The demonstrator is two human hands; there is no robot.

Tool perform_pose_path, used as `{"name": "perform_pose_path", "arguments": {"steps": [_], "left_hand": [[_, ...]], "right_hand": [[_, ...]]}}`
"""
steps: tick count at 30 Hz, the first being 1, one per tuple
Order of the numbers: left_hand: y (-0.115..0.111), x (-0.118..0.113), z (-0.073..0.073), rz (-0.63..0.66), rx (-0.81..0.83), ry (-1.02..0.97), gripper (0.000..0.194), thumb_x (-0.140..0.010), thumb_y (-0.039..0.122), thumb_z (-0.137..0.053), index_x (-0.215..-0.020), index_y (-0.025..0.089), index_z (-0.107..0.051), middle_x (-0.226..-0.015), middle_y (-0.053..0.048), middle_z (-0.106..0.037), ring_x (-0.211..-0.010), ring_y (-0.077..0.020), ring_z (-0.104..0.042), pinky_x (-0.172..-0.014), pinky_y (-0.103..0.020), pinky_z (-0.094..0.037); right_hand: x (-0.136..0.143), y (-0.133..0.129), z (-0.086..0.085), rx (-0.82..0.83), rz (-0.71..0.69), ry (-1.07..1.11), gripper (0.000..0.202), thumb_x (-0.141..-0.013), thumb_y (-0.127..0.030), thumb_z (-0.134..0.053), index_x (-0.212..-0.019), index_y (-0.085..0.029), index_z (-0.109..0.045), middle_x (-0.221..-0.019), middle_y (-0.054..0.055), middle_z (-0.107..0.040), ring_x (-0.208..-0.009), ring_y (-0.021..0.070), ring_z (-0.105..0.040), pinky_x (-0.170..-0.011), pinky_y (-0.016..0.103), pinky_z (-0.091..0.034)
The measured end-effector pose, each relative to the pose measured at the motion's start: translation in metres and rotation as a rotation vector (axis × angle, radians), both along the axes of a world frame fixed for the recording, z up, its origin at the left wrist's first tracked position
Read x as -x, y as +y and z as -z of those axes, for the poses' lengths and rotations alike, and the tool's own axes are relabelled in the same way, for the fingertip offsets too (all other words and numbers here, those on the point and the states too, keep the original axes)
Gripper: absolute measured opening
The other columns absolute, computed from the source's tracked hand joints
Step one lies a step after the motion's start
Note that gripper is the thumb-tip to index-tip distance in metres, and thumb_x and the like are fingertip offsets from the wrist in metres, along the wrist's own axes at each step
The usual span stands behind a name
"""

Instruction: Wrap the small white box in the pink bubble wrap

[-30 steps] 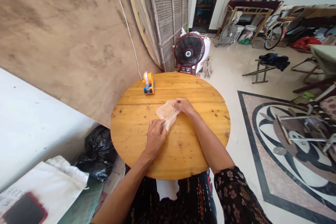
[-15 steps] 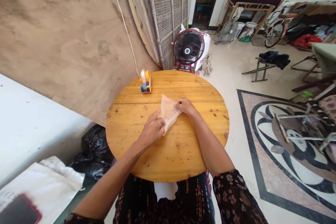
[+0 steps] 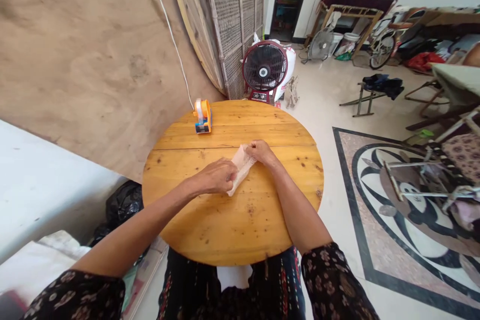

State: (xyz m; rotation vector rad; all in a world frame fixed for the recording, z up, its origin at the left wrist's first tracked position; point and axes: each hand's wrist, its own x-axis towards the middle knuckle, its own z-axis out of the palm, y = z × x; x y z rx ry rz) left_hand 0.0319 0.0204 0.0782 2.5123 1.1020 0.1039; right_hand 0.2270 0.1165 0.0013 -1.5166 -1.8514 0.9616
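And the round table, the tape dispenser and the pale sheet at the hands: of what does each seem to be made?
Round table: wood, probably varnished; grain, knots and a soft sheen show.
Tape dispenser: likely hard plastic, judging by its crisp shape and bright, even orange and blue.
Pale sheet: thin and creased, perhaps plastic film or paper; its texture is too small to tell.

Pale sheet [image 3: 243, 166] — between both hands [image 3: 218, 176] [image 3: 260, 152]

Single head-worn view, forward and down
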Motion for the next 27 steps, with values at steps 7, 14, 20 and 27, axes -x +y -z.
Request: {"name": "perform_pose_path", "arguments": {"steps": [7, 14, 20, 27], "left_hand": [[0.007, -0.004, -0.003, 0.093, 0.007, -0.017, 0.009, -0.059, 0.012, -0.052, -0.061, 0.021, -0.053, -0.075, -0.003, -0.061, -0.08, -0.0213, -0.053, -0.082, -0.034, -0.041], [0.017, -0.008, -0.004, 0.202, 0.019, -0.038, 0.015, -0.059, 0.011, -0.05, -0.052, 0.02, -0.041, -0.08, -0.005, -0.055, -0.074, -0.0195, -0.051, -0.069, -0.031, -0.041], [0.032, -0.012, -0.004, 0.238, 0.116, 0.013, 0.018, -0.057, 0.012, -0.051, -0.053, 0.02, -0.036, -0.08, -0.004, -0.052, -0.068, -0.0174, -0.047, -0.06, -0.031, -0.038], [0.045, -0.013, -0.002, 0.209, 0.178, 0.047, 0.016, -0.055, 0.014, -0.053, -0.051, 0.019, -0.039, -0.079, -0.002, -0.054, -0.06, -0.0144, -0.046, -0.051, -0.029, -0.034]], "right_hand": [[0.003, 0.0, -0.004, -0.026, 0.077, -0.104, 0.021, -0.07, -0.031, -0.05, -0.053, -0.019, -0.046, -0.051, -0.004, -0.04, -0.053, 0.0102, -0.039, -0.05, 0.022, -0.025], [0.005, -0.001, -0.011, -0.016, 0.103, -0.153, 0.029, -0.073, -0.034, -0.051, -0.05, -0.019, -0.041, -0.049, -0.004, -0.036, -0.053, 0.0096, -0.035, -0.05, 0.024, -0.022], [0.004, 0.003, -0.007, 0.001, 0.09, -0.09, 0.03, -0.074, -0.034, -0.051, -0.05, -0.019, -0.04, -0.05, -0.005, -0.036, -0.052, 0.0085, -0.035, -0.049, 0.023, -0.022], [-0.005, -0.006, -0.013, 0.09, 0.046, 0.069, 0.021, -0.079, -0.038, -0.051, -0.076, -0.018, -0.054, -0.064, -0.002, -0.056, -0.057, 0.0101, -0.052, -0.051, 0.019, -0.041]]}}
